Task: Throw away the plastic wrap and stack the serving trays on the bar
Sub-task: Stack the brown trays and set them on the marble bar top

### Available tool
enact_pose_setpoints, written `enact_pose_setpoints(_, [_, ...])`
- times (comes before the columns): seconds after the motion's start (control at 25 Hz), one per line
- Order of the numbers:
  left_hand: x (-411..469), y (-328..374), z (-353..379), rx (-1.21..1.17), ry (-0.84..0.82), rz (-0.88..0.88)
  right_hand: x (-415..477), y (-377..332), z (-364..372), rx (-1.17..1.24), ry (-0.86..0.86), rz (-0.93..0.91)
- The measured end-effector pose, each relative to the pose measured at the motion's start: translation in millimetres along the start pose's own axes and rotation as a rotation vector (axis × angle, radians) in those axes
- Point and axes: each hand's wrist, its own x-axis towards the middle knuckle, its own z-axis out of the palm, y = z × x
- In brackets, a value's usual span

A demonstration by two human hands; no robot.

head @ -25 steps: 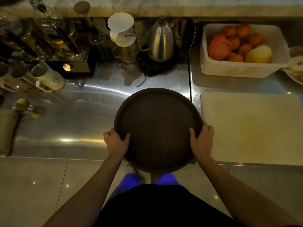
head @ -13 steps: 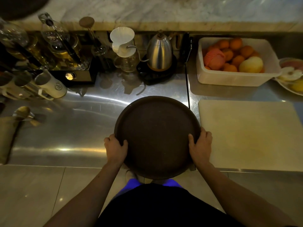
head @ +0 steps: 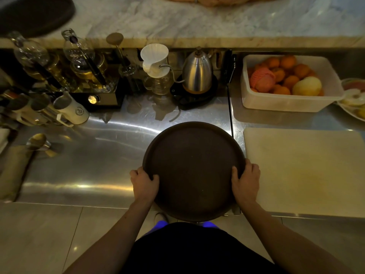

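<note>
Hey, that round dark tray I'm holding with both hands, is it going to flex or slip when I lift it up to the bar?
The round tray looks rigid: it keeps a flat, even circle though it is gripped only at two edges. Its raised rim gives the left hand and right hand a lip, so slipping seems unlikely. It is empty, so probably light for its size.

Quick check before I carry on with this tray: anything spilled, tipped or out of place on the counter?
Nothing stands out. The round tray is level, empty and unmarked, gripped at its rim by the left hand and right hand. The steel counter shows glare but no spill; the kettle stands upright.
</note>
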Motion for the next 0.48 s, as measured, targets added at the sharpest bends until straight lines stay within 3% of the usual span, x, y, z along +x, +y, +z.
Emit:
enact_pose_setpoints(0.32, [0.9, 8.3, 0.0, 0.087, -0.009, -0.044, -0.9, 0.3, 3.9, -0.024, 0.029, 0.002])
enact_pose_setpoints(0.48, [6.8, 8.7, -4.3, 0.07, -0.045, -0.057, -1.5, -2.3, 8.3, -0.016, -0.041, 0.025])
